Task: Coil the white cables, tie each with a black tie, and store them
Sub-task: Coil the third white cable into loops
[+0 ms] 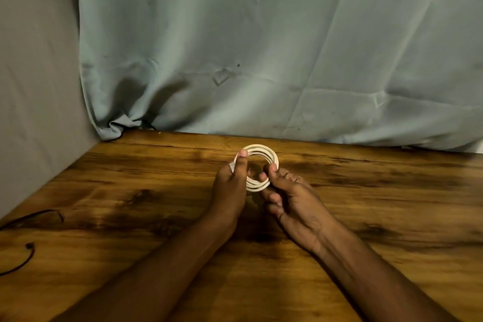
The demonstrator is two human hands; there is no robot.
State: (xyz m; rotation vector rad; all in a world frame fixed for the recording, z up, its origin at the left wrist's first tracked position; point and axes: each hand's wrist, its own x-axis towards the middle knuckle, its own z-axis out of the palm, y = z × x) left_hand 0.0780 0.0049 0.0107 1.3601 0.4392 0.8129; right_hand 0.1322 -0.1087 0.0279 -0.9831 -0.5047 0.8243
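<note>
Counting cables: you have one white cable [261, 165] in view, wound into a ring of several turns.
Counting ties: two thin black ties lie at the left edge of the wooden table [379, 204], an upper tie [39, 215] stretched in a long loop and a lower tie [24, 256] curved with a small knob at its end; both sit well apart from your hands.
Counting hands: two, both bare, both on the coil.
Left hand: your left hand [231, 185] grips the left side of the ring, the thumb laid up along the outer turns with its tip near the top, the other fingers curled behind where you cannot see them.
Right hand: your right hand [290, 196] pinches the lower right of the ring, thumb on the near face, index fingertip poking through the middle, the remaining fingers curled under the bottom turns.
Cable position: the coil is held between your two hands, over the middle of the table toward its far edge; whether it touches the wood cannot be told.
Surface: dark-stained wood with strong grain.
Room: a creased pale blue-green cloth [261, 47] hangs behind the table, and a plain grey wall [34, 86] stands on the left.
</note>
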